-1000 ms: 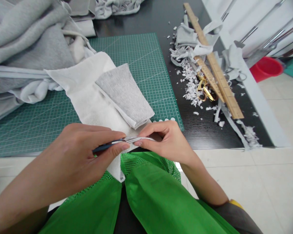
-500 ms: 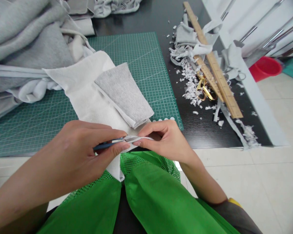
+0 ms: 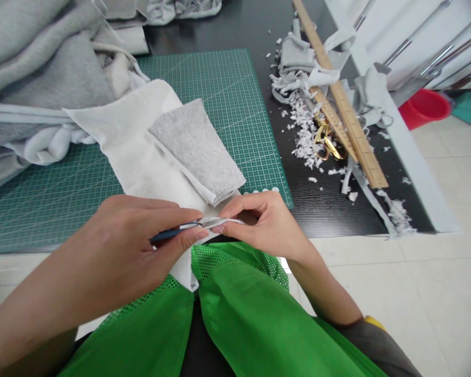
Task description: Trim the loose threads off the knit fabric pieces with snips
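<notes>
My left hand [image 3: 141, 246] is closed around small blue-handled thread snips [image 3: 171, 232], the metal blades pointing right. Those blades meet a white fabric edge [image 3: 237, 221] pinched between the thumb and fingers of my right hand [image 3: 261, 225]. The two hands almost touch at the table's front edge. Beneath them a white fabric piece [image 3: 141, 152] runs from the grey pile down over the edge, its lower end hanging in front of the green apron [image 3: 251, 309]. A folded grey ribbed piece [image 3: 199, 149] lies on top of it. My palms hide part of the snips and fabric.
A green cutting mat [image 3: 227, 78] covers the dark table. Grey fabric [image 3: 63, 73] is heaped at the left. On the right lie wooden rulers [image 3: 351, 118], gold-handled scissors [image 3: 329, 144] and white scraps [image 3: 304, 123]. A red bucket [image 3: 424, 107] stands on the floor beyond.
The view has shifted slightly. Both hands keep the same grip, with the snips still at the fabric edge; nothing has been picked up or let go.
</notes>
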Demonstrator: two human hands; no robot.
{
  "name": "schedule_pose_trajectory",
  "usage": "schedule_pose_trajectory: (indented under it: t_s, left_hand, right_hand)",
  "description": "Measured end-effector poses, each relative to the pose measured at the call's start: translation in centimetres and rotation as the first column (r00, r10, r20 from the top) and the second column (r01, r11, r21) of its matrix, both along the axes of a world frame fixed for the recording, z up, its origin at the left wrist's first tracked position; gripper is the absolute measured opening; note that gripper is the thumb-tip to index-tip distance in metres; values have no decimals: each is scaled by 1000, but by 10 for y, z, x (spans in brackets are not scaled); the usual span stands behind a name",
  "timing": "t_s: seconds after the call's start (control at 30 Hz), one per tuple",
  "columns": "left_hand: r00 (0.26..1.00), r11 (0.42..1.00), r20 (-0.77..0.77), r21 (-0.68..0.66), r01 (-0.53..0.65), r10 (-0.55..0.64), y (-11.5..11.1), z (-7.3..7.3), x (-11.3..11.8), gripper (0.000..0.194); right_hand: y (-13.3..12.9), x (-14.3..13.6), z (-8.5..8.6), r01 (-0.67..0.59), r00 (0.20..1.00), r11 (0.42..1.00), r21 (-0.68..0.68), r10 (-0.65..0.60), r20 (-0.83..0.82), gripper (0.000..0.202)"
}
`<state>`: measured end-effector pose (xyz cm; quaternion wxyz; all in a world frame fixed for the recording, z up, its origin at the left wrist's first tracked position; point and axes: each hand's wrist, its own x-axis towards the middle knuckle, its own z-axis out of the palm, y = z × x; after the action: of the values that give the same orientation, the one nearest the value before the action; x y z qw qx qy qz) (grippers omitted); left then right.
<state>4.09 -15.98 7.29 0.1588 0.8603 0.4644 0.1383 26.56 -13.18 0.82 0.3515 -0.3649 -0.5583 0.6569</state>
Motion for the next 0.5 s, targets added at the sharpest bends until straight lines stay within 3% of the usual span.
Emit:
schedule_pose_trajectory:
  t_s: [0.5]
  left_hand:
    - [998, 998, 9, -35, 59, -59, 6, -1, 0, 17]
  right_hand:
    - [1, 1, 0, -20, 1000, 1000, -19, 20, 1, 16]
